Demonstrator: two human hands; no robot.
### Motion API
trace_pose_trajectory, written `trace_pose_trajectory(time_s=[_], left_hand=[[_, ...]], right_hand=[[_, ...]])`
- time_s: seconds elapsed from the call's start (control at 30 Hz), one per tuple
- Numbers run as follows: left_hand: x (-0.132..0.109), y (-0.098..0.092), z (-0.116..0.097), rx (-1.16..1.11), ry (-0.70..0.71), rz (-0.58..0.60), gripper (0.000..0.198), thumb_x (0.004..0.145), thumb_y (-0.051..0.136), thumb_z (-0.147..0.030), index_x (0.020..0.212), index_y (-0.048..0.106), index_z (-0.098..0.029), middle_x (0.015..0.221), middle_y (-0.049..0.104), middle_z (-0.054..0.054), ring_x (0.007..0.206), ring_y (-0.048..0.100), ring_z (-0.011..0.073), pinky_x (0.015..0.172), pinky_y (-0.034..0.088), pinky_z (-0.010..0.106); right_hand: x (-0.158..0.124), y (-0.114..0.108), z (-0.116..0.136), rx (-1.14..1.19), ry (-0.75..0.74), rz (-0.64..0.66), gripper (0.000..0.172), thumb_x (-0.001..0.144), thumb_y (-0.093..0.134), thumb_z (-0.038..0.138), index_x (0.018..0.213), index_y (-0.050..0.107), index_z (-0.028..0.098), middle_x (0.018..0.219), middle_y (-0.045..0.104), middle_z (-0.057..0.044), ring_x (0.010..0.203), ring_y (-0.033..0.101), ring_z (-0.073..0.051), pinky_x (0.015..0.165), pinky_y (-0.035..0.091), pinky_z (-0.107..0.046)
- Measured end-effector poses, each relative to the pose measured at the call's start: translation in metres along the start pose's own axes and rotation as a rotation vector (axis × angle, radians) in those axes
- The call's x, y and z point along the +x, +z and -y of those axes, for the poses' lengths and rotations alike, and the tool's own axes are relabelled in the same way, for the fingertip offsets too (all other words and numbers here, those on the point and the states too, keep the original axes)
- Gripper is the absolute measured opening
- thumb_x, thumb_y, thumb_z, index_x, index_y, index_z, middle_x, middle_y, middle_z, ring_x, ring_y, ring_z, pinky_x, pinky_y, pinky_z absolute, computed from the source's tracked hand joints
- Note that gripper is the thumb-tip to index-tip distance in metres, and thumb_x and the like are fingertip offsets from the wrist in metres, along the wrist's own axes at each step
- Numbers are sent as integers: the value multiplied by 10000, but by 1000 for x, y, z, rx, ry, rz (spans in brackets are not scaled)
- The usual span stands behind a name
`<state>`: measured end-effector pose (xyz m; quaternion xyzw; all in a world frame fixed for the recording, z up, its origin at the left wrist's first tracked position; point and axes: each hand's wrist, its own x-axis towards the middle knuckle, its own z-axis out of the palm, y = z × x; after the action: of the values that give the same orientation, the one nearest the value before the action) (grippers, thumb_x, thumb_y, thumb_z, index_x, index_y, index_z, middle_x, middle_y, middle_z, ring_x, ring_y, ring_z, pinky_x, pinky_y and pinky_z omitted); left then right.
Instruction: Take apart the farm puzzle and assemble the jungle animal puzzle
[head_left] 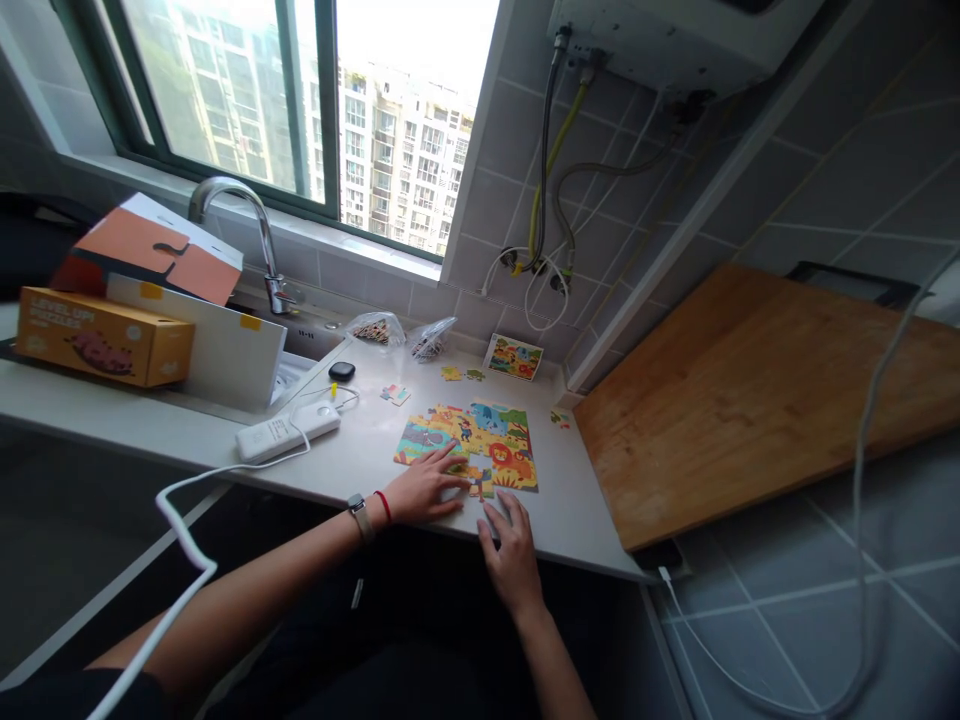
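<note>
A partly joined jigsaw puzzle (506, 425) with an elephant, lions and a hippo lies flat near the counter's front edge. My left hand (431, 487), with a watch and red band at the wrist, rests spread over its lower left part. My right hand (511, 550) is at the counter edge just below the puzzle, fingers loosely bent and apart. Between the hands lies a puzzle piece (481, 484) at the lower edge; whether it is joined is unclear. Loose pieces (451, 373) lie behind the puzzle, others (395, 394) to the left and one group (560, 418) to the right.
A picture card (514, 357) leans at the back wall. Two plastic bags (431, 338) of pieces, a black case (342, 371) and a white power strip (289, 432) lie left. Boxes (105, 335) stand by the sink tap (262, 235). A wooden board (750, 400) leans right.
</note>
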<state>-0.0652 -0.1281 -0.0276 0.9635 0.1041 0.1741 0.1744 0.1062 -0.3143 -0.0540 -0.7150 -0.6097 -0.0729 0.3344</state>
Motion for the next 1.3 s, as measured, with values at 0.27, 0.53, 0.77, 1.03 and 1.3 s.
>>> trace_pose_trajectory(time_s=[0.27, 0.53, 0.77, 1.03, 1.3], left_hand=[[1, -2, 0, -45, 3, 27, 371, 948, 687, -382, 1318, 700, -371, 1515, 576, 18, 1501, 391, 388, 1212, 349, 550], [0, -2, -1, -68, -7, 49, 329, 958, 671, -362, 1285, 706, -377, 1566, 535, -16, 1499, 405, 369, 1225, 312, 564], [0, -2, -1, -71, 17, 8, 318, 937, 691, -320, 1252, 713, -366, 1533, 571, -6, 1475, 446, 355, 1211, 337, 561], [1, 2, 2, -143, 13, -138, 183, 935, 649, -247, 1109, 705, -254, 1368, 669, 64, 1317, 590, 273, 1144, 442, 428], [4, 7, 3, -115, -102, -231, 164, 934, 590, -185, 1087, 642, -207, 1127, 680, 97, 1110, 634, 264, 1018, 507, 408]], right_hand=[[-4, 3, 1, -109, -32, 66, 408, 1013, 503, 262, 1378, 685, 257, 1463, 619, -128, 1359, 568, -322, 1091, 519, -531], [-4, 5, -4, -82, -29, 113, 402, 1016, 502, 262, 1371, 689, 288, 1507, 606, -69, 1423, 526, -307, 1117, 487, -516], [5, -5, -12, 148, 83, 147, 369, 1005, 542, 310, 1328, 717, 269, 1415, 681, -78, 1412, 545, -296, 1137, 479, -528], [84, -17, -26, 55, 69, 417, 581, 749, 830, 284, 1315, 712, 232, 1337, 704, -122, 1248, 631, -332, 1091, 488, -509], [125, -8, -31, 60, 11, 567, 716, 621, 890, 213, 1313, 712, 251, 1157, 715, -92, 1140, 647, -316, 1024, 509, -457]])
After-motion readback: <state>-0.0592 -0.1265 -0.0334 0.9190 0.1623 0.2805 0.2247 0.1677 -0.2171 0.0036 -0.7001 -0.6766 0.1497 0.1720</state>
